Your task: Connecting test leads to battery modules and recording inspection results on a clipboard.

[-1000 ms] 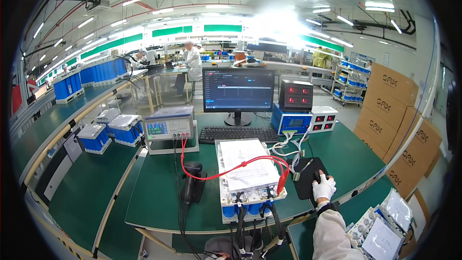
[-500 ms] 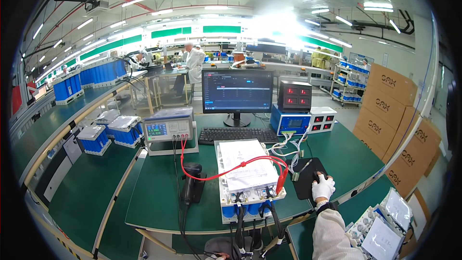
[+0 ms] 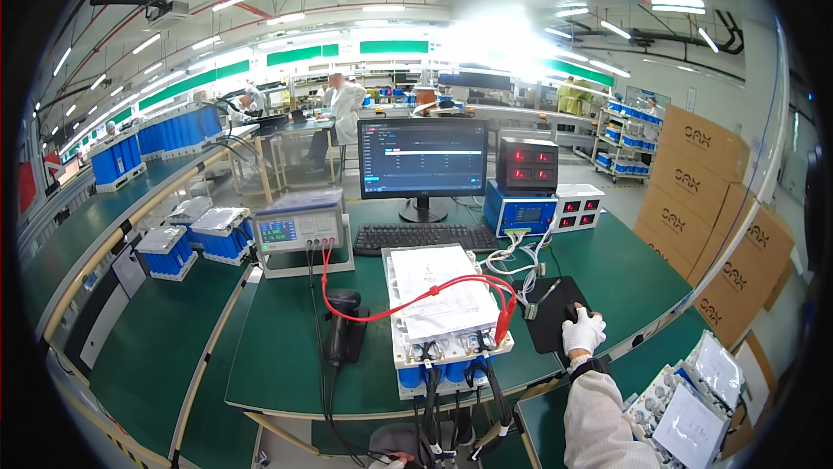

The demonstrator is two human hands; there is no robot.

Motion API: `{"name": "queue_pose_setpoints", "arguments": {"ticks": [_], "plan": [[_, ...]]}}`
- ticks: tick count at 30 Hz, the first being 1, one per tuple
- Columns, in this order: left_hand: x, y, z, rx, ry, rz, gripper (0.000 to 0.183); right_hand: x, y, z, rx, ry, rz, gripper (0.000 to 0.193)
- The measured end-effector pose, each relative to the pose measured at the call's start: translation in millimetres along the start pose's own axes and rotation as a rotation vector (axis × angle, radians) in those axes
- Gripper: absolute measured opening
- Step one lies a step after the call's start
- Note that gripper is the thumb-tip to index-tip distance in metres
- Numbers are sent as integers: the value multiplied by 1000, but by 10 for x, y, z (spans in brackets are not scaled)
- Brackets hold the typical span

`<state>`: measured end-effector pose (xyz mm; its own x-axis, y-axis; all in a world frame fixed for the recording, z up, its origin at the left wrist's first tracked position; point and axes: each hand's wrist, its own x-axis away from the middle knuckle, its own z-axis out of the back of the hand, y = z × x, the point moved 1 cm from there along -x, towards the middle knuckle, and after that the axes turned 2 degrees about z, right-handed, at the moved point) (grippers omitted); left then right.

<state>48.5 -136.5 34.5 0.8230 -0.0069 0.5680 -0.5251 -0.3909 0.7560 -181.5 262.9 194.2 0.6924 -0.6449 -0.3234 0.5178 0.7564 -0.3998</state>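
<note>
My right hand [image 3: 584, 332], in a white glove with bare fingertips, rests closed over a dark computer mouse, mostly hidden beneath it. The mouse sits on a black mouse pad [image 3: 548, 337] at the right of the green workbench. Only a sliver of my left hand [image 3: 399, 459] shows at the lower edge; its fingers cannot be made out. Before me stands a blue-celled battery pack [image 3: 447, 377] with papers [image 3: 438, 295] on top. A red clip [image 3: 505, 323] on a red lead is at its right front corner, and black cables hang from its front.
Behind the pack are a keyboard [image 3: 425, 238], a lit monitor [image 3: 423, 158] and meters with red digits [image 3: 528, 165]. A bench power instrument [image 3: 299, 233] and a barcode scanner [image 3: 342, 330] stand left. More packs [image 3: 685, 417] lie lower right, beside stacked cartons [image 3: 694, 183]. A co-worker [image 3: 347, 109] stands far back.
The whole view has shifted slightly left and up. My right hand has slid a little to the right on the pad, still over the mouse. A small blue patch on the monitor is gone.
</note>
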Motion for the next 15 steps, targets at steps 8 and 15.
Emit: {"name": "queue_pose_setpoints", "arguments": {"ticks": [8, 15], "plan": [[-15, -5, -11, 24, 9, -4, 19, 5, 5, 5, -17, 7, -2, 45], [-170, -130, 118, -34, -74, -21, 16, 5, 39, -29, -19, 52, 39, 40]]}}
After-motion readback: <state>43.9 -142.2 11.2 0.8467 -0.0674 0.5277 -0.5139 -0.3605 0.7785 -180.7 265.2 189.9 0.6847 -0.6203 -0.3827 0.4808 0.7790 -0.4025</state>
